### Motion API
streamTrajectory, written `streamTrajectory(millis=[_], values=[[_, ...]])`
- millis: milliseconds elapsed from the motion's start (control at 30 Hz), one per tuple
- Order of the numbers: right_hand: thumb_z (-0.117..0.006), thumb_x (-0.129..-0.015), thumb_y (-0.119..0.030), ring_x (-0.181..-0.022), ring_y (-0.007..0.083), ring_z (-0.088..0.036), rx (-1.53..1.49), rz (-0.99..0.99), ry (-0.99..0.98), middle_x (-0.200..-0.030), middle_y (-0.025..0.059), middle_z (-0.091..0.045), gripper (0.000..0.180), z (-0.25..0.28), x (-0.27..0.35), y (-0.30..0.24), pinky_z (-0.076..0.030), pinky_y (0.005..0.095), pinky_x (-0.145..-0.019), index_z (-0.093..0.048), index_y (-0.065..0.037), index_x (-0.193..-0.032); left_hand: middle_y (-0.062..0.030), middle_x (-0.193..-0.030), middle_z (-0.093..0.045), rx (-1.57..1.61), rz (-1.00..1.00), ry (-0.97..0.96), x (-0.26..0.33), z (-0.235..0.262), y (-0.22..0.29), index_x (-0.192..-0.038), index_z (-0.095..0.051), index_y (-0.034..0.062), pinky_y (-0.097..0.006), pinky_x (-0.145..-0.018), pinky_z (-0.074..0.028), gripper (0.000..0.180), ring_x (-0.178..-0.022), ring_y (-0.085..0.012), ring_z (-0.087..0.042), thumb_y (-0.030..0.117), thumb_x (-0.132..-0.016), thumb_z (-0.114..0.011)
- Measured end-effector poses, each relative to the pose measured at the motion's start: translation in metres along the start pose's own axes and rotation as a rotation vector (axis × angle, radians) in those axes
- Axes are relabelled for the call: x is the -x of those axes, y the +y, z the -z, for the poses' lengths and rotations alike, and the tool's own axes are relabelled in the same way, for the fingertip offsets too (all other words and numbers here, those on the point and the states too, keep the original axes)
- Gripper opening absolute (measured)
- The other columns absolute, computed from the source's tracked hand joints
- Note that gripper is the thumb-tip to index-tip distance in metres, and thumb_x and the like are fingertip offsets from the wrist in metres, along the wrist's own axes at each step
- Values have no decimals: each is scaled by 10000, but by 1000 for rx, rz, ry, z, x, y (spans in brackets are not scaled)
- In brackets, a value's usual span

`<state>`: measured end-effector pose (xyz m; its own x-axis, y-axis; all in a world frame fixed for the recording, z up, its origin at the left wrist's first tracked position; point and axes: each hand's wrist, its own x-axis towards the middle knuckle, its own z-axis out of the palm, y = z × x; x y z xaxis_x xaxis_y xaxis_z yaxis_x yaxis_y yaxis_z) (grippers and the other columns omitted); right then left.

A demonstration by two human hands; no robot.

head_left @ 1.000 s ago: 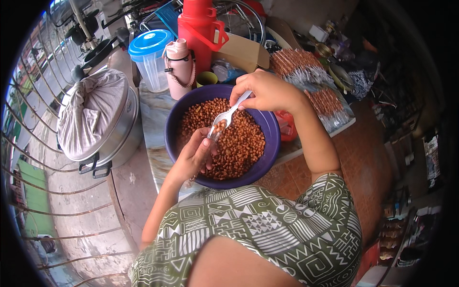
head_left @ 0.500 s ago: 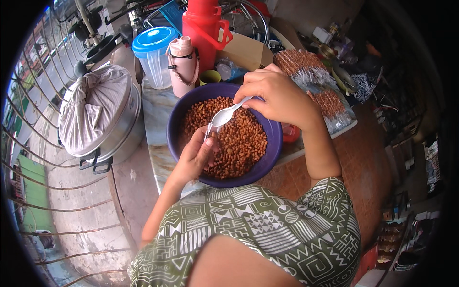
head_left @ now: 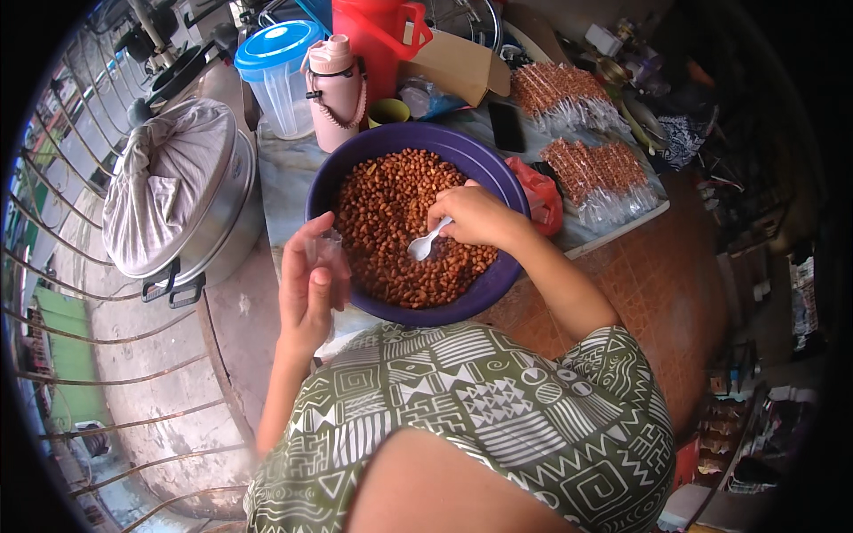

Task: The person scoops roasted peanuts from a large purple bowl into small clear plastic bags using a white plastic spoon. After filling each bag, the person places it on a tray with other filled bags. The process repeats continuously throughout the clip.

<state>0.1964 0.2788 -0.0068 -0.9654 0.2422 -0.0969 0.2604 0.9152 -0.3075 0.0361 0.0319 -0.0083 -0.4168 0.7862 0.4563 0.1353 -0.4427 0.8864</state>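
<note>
A purple basin full of brown nuts, which look like peanuts, stands at the table's near edge. Over the nuts, my right hand pinches the handle of a white plastic spoon, its bowl low against them. At the basin's left rim, my left hand has its fingers around a narrow clear plastic bag. How much that bag contains is hard to make out.
Filled clear packets of nuts lie right of the basin, near a red plastic bag and a black phone. Behind stand a pink bottle, a blue-lidded container and a red jug. A cloth-covered pot is at left.
My right hand and the spoon have come down from the bag's mouth to the nuts. My left hand has drawn left with the bag, to the basin's rim. The view has shifted slightly.
</note>
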Motion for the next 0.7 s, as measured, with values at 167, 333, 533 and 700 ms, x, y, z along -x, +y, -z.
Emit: streamTrajectory(millis=[167, 333, 533, 700], values=[[-755, -736, -102, -933, 284, -698, -245, -4, -156, -928, 100, -736, 202, -15, -16, -7, -522, 399, -862, -749, -100, -937, -8, -883, -541, 43, 277, -193, -19, -20, -14, -1447, -356, 35, -170, -480, -387, 562, -601, -60, -504, 401, -1038, -479], [-786, -767, -80, -860, 162, -697, -547, 37, -146, -915, 63, -749, 221, -2, -7, 18, -525, 308, -791, -754, -72, -985, -8, -879, -546, 65, 397, -292, -26, -20, -19, -1414, -400, 42, -169, -484, -395, 527, -606, -58, -512, 400, -1037, -485], [-766, -808, -74, -860, 100, -672, -642, 106, -73, -913, 37, -746, 202, 41, 4, 29, -517, 279, -792, -736, -37, -1005, -9, -875, -554, 89, 426, -321, -24, -17, -25, -1387, -431, 43, -169, -484, -395, 503, -611, -58, -514, 401, -1038, -484], [-762, -810, -74, -870, 84, -660, -570, 84, 35, -930, 32, -740, 194, 96, 14, 16, -509, 261, -804, -744, -36, -999, -3, -873, -551, 117, 437, -350, -25, -17, -23, -1367, -448, 63, -172, -497, -402, 480, -624, -57, -515, 408, -1035, -491]])
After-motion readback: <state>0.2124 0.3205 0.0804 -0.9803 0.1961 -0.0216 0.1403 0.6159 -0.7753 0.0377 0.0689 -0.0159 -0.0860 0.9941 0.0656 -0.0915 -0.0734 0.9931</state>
